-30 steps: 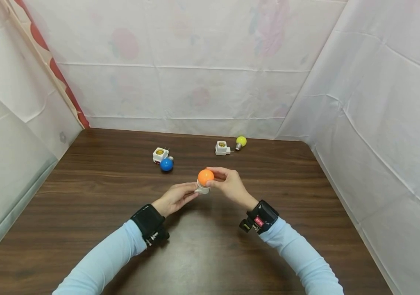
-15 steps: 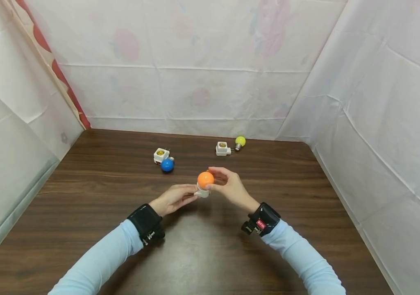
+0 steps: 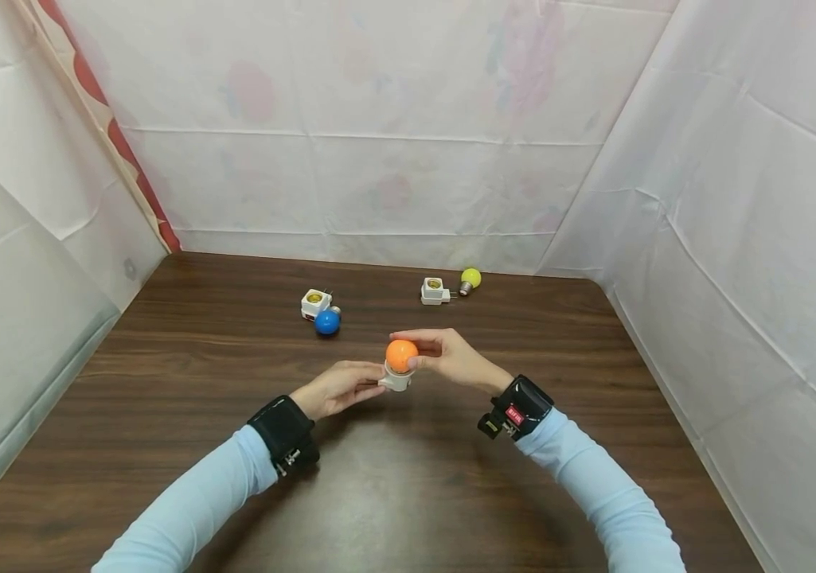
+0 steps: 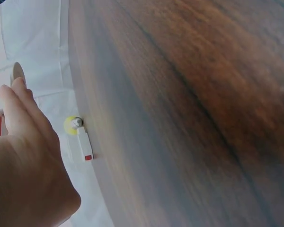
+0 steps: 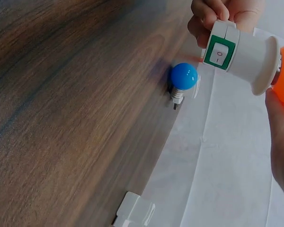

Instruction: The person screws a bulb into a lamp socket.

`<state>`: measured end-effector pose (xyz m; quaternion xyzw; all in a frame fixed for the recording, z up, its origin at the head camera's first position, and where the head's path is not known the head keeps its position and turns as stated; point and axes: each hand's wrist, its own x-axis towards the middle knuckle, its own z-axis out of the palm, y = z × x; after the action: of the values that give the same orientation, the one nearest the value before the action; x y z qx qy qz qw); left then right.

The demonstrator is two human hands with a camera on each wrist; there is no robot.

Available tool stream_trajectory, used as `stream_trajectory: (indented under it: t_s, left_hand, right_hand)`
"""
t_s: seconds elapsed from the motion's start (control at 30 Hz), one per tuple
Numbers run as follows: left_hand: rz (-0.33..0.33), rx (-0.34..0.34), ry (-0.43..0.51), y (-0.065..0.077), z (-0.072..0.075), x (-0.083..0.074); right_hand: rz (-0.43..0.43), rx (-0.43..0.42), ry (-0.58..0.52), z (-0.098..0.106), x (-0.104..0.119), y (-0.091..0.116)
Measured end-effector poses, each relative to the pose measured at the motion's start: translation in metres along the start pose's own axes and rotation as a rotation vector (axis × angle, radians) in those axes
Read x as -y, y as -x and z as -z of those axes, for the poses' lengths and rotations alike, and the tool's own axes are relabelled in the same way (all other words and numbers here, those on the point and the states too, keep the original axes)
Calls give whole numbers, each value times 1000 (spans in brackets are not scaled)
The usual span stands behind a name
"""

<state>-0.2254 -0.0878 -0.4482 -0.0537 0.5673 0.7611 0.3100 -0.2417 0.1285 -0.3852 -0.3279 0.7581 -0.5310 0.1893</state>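
Observation:
In the head view my left hand (image 3: 339, 388) grips a white lamp socket (image 3: 397, 382) by its side, above the table. An orange light bulb (image 3: 402, 355) stands upright in the socket's mouth. My right hand (image 3: 456, 360) holds this bulb between thumb and fingers. The right wrist view shows a green-framed rocker switch (image 5: 219, 54) on the socket, and a little of the bulb's metal base between glass and rim. Part of the orange glass is cut off there. In the left wrist view the left fingers (image 4: 23, 101) lie along the socket.
A blue bulb (image 3: 327, 322) lies against a second white socket (image 3: 315, 302), left of my hands. Farther back, a yellow bulb (image 3: 470, 278) lies beside the plug prongs of a third socket (image 3: 435, 292). White cloth (image 3: 393, 191) hangs behind the brown table (image 3: 164, 382).
My right wrist has turned and its fingers have shifted around the orange bulb, reaching farther left behind it. Bulb and socket have come slightly nearer to me. The other bulbs and sockets stay put.

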Motion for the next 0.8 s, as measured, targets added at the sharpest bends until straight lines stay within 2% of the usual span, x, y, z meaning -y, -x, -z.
stream_trajectory:
  t_s: [0.23,0.5,0.63,0.8]
  left_hand:
    - [-18,-4,1,-2,2,3]
    - [-43,-34,32,-2,1,4]
    - [-57,-37,56,-1,0,5]
    - [-62,-57,89,-2,-3,6]
  right_hand:
    - [-4,-4,7,-3,20,5]
    - [11,-36,-3,-6,16,5]
    - [14,-81,-4,-8,13,5]
    - [8,-190,33,-14,11,5]
